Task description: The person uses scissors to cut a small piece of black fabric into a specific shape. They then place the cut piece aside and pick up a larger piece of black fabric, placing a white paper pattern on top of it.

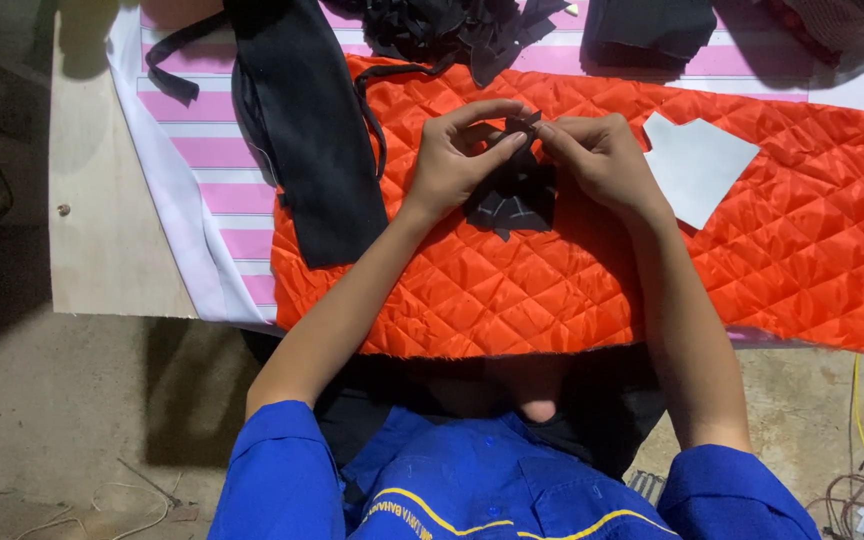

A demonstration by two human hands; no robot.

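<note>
Hands: left hand (455, 160) and right hand (600, 155) pinched on black fabric piece (514, 190).

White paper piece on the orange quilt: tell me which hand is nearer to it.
Right. The right hand sits just beside the white paper piece; the left hand is farther off, beyond the right one.

head camera looks straight down, close over the table (102, 230)

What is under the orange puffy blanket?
Under the orange quilted fabric lies a pink-and-white striped sheet on a wooden board. What lies beneath its middle is covered.
</note>
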